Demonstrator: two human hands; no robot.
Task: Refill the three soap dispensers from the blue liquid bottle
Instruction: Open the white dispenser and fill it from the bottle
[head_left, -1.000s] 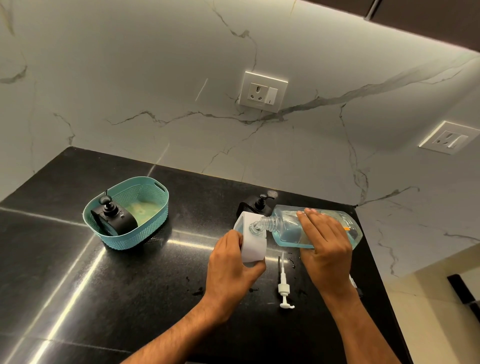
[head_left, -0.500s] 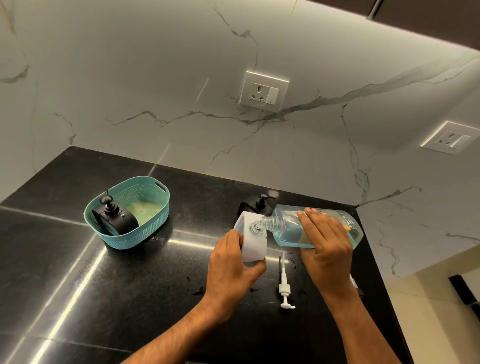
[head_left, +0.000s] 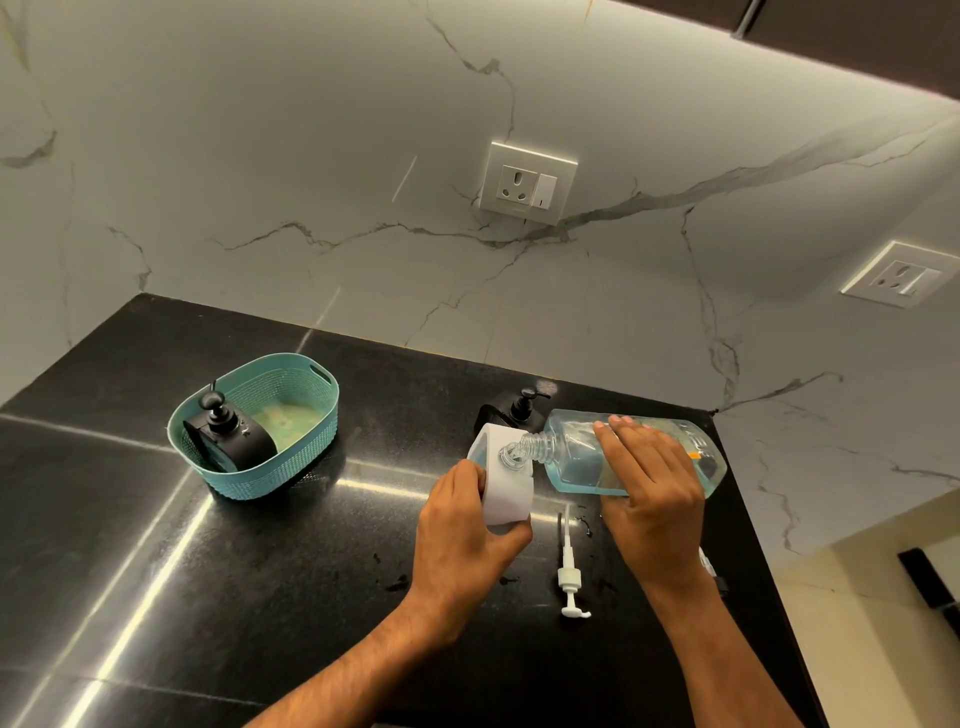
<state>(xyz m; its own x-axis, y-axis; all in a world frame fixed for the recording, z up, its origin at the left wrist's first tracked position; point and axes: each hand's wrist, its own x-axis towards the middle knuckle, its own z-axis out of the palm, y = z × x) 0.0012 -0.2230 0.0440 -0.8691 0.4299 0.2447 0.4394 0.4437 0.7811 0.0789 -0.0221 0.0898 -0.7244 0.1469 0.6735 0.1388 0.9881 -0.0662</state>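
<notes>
- The blue liquid bottle (head_left: 582, 457) lies almost flat in the air near the counter's back right corner. Its long axis runs along the back edge, base toward the right edge and neck toward the left.
- The right hand (head_left: 649, 493) is wrapped over the bottle's middle from the near side, gripping it.
- The bottle's open mouth sits right at the top opening of the white dispenser (head_left: 506, 488), touching or just above it; I cannot tell which.
- The left hand (head_left: 462, 540) is closed around the white dispenser's near side, holding it tilted toward the bottle.
- Its white pump (head_left: 569, 571) lies loose on the counter (head_left: 260, 597) between the two wrists.
- A black dispenser (head_left: 511, 410) stands just behind the white one, by the back edge; another black dispenser (head_left: 228, 436) sits in the teal basket (head_left: 291, 467), well off to the left.
- As I judge it, the pour hangs on mouth and opening staying lined up, so the right hand should lift the base only.
</notes>
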